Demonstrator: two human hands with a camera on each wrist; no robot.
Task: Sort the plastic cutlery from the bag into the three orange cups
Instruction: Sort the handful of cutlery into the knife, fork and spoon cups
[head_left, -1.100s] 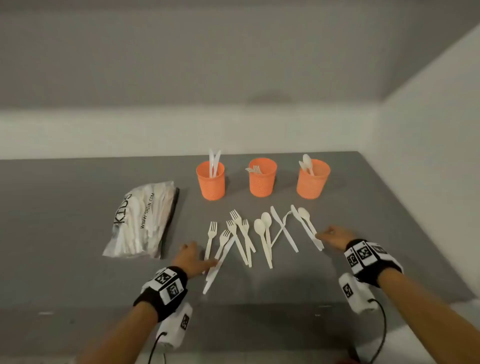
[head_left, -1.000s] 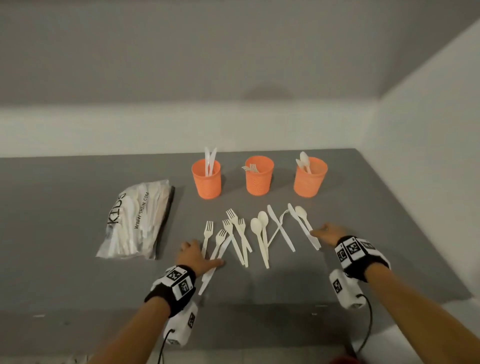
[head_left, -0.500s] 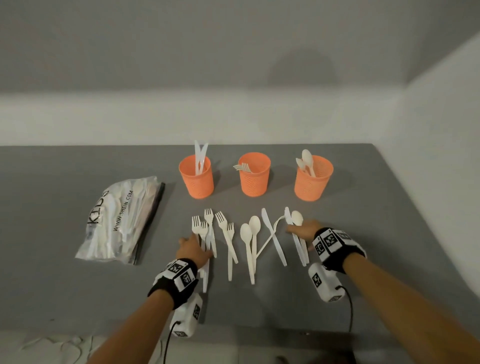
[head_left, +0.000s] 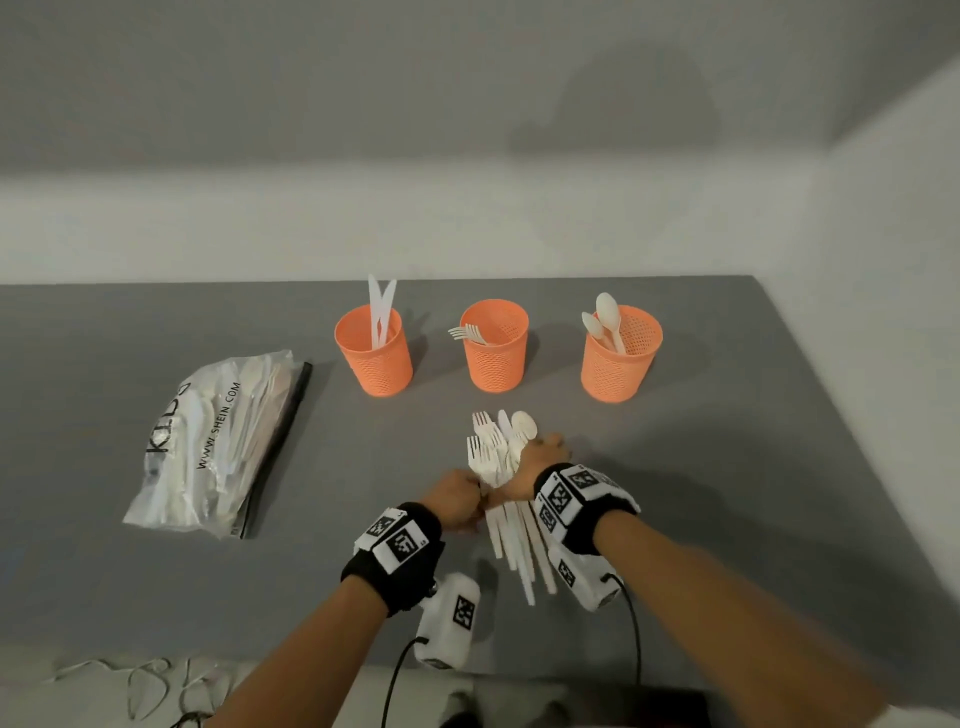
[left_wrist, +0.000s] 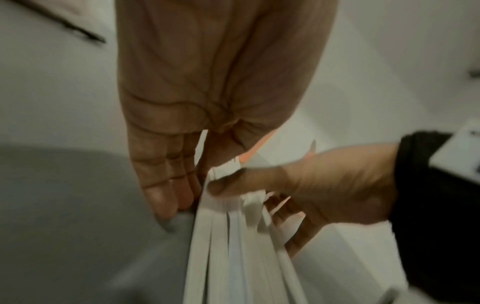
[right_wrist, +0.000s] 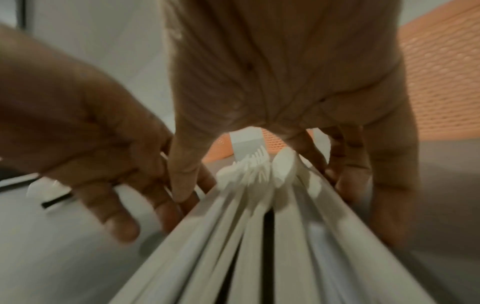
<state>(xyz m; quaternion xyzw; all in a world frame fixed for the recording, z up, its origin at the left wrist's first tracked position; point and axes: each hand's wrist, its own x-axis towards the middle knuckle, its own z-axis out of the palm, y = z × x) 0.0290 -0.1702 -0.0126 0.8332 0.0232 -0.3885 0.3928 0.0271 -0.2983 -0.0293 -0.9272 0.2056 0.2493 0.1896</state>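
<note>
A bundle of white plastic forks, spoons and knives (head_left: 496, 457) lies gathered on the grey table (head_left: 727, 493), in front of the middle cup. My right hand (head_left: 540, 451) grips it from the right, thumb on one side and fingers on the other. From the left, my left hand (head_left: 467, 500) presses its fingers (left_wrist: 166, 197) against the handles. Three orange mesh cups stand behind: the left cup (head_left: 375, 358) holds knives, the middle cup (head_left: 494, 353) forks, the right cup (head_left: 621, 364) spoons. The wrist views are blurred.
A clear plastic bag (head_left: 223, 441) with more cutlery lies at the left of the table. The table's right edge runs diagonally near a white wall. Loose cables hang below the front edge.
The cutlery lay spread in a row; both hands swept inward and pushed it together into one bundle, which the right hand now grips.
</note>
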